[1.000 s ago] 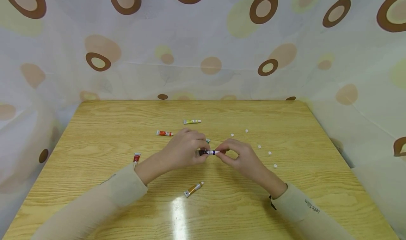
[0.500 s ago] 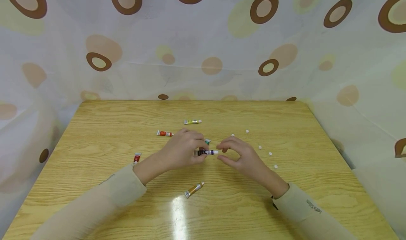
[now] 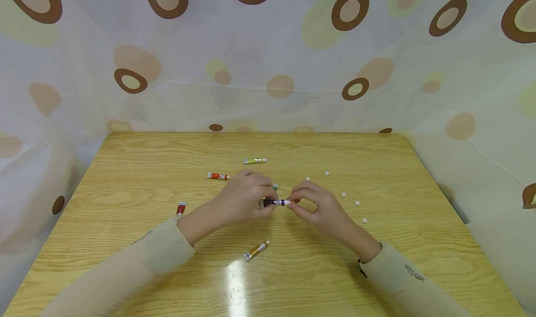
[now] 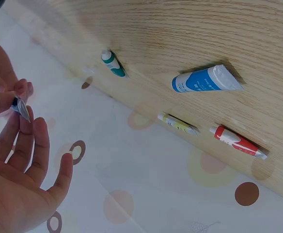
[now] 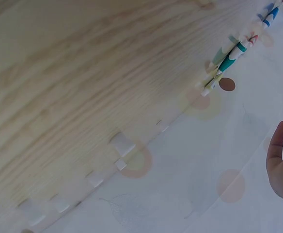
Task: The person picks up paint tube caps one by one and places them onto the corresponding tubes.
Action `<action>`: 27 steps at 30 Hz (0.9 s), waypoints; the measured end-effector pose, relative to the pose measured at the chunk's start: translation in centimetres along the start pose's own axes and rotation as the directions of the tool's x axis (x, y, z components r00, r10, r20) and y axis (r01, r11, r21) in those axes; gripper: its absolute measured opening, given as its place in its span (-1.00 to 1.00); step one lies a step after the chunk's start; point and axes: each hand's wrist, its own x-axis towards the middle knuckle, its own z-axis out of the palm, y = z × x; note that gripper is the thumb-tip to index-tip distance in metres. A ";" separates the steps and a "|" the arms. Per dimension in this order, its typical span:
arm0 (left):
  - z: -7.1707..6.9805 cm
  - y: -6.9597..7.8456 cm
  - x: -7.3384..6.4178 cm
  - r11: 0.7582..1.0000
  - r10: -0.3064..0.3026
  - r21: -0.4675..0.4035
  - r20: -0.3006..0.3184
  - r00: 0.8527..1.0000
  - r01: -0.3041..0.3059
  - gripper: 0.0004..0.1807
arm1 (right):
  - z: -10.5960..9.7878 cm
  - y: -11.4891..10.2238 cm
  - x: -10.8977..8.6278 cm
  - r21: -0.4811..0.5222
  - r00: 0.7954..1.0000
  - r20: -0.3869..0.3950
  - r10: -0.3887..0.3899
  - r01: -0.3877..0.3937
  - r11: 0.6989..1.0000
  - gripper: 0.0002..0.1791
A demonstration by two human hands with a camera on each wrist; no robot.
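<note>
Both hands meet above the worktop (image 3: 125, 177): the left hand (image 3: 243, 198) grips the dark purple paint tube (image 3: 274, 202) by its body, and the right hand (image 3: 320, 207) pinches its white cap end. Just behind lies a green tube (image 3: 275, 186); an orange tube (image 3: 256, 250) lies nearer the person, and small white caps (image 3: 344, 194) are scattered to the right.

Seven small paint tubes were in sight: a dark purple tube (image 3: 276, 202) held between two hands, the left hand (image 3: 244, 198) and the right hand (image 3: 320, 207), plus a yellow tube (image 3: 254, 160), an orange-red tube (image 3: 217, 176), a green tube (image 3: 274, 186), a red tube (image 3: 180, 208), an ochre tube (image 3: 256, 250) and a blue tube (image 4: 207, 80). Five loose white caps (image 3: 344, 194) lay scattered on the one table (image 3: 125, 177).
</note>
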 end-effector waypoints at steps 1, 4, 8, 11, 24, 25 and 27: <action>0.0 0.0 0.0 1.000 0.003 0.000 -0.002 1.000 -0.003 -0.90 | 0.0 0.0 0.0 -0.006 1.000 0.001 0.003 -0.003 1.000 -0.84; 0.0 0.0 0.0 1.000 0.002 -0.001 0.000 1.000 -0.002 -0.90 | 0.1 0.1 -0.1 -0.012 1.000 0.004 0.017 -0.017 1.000 -0.83; 0.0 0.0 -0.2 1.000 -0.012 -0.010 0.019 1.000 0.012 -0.91 | 0.0 0.1 -0.2 0.000 0.999 0.008 0.040 -0.040 0.999 -0.75; 0.0 -0.1 -0.3 0.999 -0.028 -0.023 0.035 0.999 0.028 -0.92 | -0.1 0.0 -0.2 0.003 0.999 0.002 0.043 -0.043 0.999 -0.65; 0.0 -0.2 -0.2 0.998 -0.036 -0.044 0.034 0.999 0.037 -0.91 | 0.0 0.1 0.0 -0.023 0.999 -0.016 -0.047 0.047 0.999 -0.67; 0.0 -0.2 -0.1 0.999 -0.027 -0.041 0.024 0.999 0.028 -0.91 | 0.0 0.1 0.0 -0.021 0.999 -0.016 -0.052 0.052 0.998 -0.68; 0.0 -0.1 0.0 1.000 -0.008 -0.030 0.004 1.000 0.008 -0.90 | 0.0 0.1 0.1 -0.012 0.998 -0.015 -0.059 0.059 0.998 -0.69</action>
